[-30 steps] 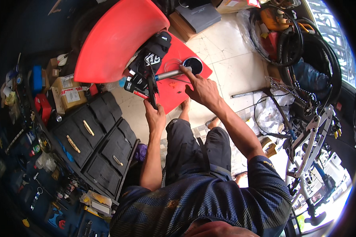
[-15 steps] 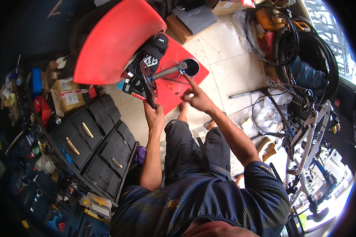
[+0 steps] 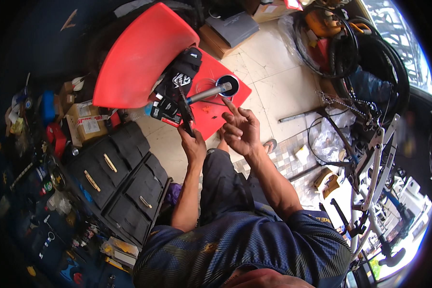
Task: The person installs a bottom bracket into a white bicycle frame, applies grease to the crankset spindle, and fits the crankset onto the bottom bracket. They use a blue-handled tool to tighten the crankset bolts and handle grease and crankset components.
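Observation:
My left hand (image 3: 194,145) grips the black arm of a bicycle crankset (image 3: 185,109). Its chainring stands nearly edge-on to me, and a grey spindle (image 3: 209,93) points right, its end over the rim of an open round tub (image 3: 236,90). Below the tub, my right hand (image 3: 244,129) holds nothing. The index finger is stretched toward the tub, its tip close to the near rim, while the other fingers curl loosely. Whether the fingertip touches the rim I cannot tell. The tub stands on the red seat of a chair (image 3: 211,122).
Beside the crankset lie black gloves or pads (image 3: 183,69) and a small black-and-red package (image 3: 165,113). A black drawer cabinet (image 3: 115,165) is at my left. Bicycle tires (image 3: 377,62) and a bicycle frame (image 3: 369,168) stand at right. Cardboard boxes (image 3: 88,120) sit far left.
The crankset has turned so its chainring shows more edge-on. My right hand has drawn back slightly from the tub and rolled over, showing its palm side.

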A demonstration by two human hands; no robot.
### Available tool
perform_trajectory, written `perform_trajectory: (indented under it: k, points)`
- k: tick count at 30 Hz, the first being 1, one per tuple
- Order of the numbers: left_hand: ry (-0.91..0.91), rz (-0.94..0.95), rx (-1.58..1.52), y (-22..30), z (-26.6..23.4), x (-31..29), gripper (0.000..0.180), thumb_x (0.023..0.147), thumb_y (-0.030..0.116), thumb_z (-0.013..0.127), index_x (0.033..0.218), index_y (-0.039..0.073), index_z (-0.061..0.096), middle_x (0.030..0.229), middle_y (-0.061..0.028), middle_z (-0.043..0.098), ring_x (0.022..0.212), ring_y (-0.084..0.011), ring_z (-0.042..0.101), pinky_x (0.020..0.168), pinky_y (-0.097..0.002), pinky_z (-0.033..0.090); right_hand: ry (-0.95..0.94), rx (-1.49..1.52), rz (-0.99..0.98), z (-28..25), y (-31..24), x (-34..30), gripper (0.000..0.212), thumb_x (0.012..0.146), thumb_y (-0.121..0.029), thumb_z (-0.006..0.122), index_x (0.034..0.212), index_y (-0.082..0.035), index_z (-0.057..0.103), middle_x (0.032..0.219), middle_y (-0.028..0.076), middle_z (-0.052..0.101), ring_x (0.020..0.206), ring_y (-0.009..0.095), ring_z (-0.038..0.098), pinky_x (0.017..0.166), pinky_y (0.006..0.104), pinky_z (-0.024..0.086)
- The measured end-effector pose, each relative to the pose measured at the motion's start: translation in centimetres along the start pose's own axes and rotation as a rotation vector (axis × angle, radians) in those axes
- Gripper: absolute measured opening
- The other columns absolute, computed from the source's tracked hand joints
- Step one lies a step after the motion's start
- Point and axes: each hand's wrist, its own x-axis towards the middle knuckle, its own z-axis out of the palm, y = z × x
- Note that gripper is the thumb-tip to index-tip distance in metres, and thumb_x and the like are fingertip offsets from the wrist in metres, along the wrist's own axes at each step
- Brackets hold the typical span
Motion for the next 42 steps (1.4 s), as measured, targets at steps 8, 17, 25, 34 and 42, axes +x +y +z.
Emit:
perform_trajectory:
  k: [8,17,25,34,42]
  points:
    - [-0.020,-0.214,0.101,-2.6,-0.6,-2.3,0.035,0.099,0.013,0.051,0.131,0.001,0.043,0.104,-0.0292,0.066,0.098,-0.0489,0.065,0.082,-0.0516,0.050,0.009,-0.302,0.103,1.6,1.7,-1.4,0.068,0.100,-0.032,0.052,0.162,-0.023,0.023,0.098,0.006,0.066,0.047,0.010,0.038,0.039,0.0220,0.031]
    - [0.009,-0.157,-0.233,-4.6,0.0,-8.2,0.033,0.097,0.011,0.055,0.126,0.004,0.040,0.084,-0.0238,0.064,0.080,-0.0430,0.068,0.068,-0.0495,0.051,0.009,-0.151,0.222,-0.3,2.5,-4.2,0.061,0.104,-0.033,0.047,0.158,-0.011,0.030,0.096,0.005,0.061,0.052,0.008,0.037,0.042,0.0219,0.030]
    - [0.267,-0.350,-0.789,-8.8,-3.1,-17.4,0.030,0.094,0.011,0.058,0.120,0.011,0.042,0.074,-0.0034,0.053,0.056,-0.0118,0.058,0.045,-0.0296,0.045,-0.180,-0.734,0.276,0.2,3.5,-14.4,0.082,0.099,-0.033,0.060,0.163,-0.012,0.013,0.091,0.009,0.061,0.055,0.012,0.046,0.047,0.0230,0.038]
    - [0.439,-0.592,-1.134,-4.9,-19.1,-37.5,0.022,0.096,0.011,0.065,0.107,0.014,0.046,0.076,-0.0009,0.056,0.050,-0.0061,0.047,0.040,-0.0218,0.034,-0.220,-1.544,0.485,-1.5,9.9,-18.7,0.055,0.103,-0.026,0.055,0.147,0.004,0.047,0.086,0.006,0.065,0.051,0.005,0.045,0.045,0.0204,0.034]
    - [0.850,-0.441,-1.503,-7.0,-25.2,-46.9,0.015,0.097,0.012,0.067,0.098,0.016,0.053,0.066,0.0037,0.044,0.048,-0.0079,0.040,0.042,-0.0267,0.036,-0.935,-2.158,0.692,-0.3,29.8,-13.8,0.039,0.098,-0.020,0.065,0.136,-0.009,0.064,0.081,0.002,0.067,0.061,0.006,0.050,0.056,0.0236,0.043]
